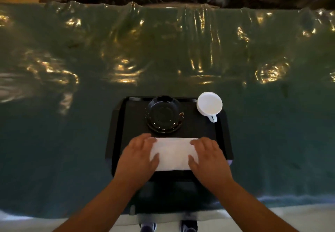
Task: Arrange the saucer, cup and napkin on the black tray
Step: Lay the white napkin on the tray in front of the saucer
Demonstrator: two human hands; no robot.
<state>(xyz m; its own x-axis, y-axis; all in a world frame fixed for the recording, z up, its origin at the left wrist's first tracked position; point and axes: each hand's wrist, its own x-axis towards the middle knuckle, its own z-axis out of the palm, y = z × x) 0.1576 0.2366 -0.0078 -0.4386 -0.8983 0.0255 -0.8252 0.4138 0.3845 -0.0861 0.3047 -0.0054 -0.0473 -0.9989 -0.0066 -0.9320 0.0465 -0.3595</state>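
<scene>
A black tray (126, 123) lies on the table in front of me. A black saucer (164, 114) sits on its far middle part. A white cup (209, 105) stands at the tray's far right corner, handle toward me. A folded white napkin (173, 153) lies across the tray's near part. My left hand (138, 157) rests on the napkin's left end and my right hand (208, 159) on its right end, fingers spread flat over it with thumbs on the near side.
The table (163, 50) is covered with a green cloth under shiny wrinkled clear plastic. Its near edge runs just below the tray. Beyond the far edge is a dark cluttered strip. My shoes show on the pale floor below.
</scene>
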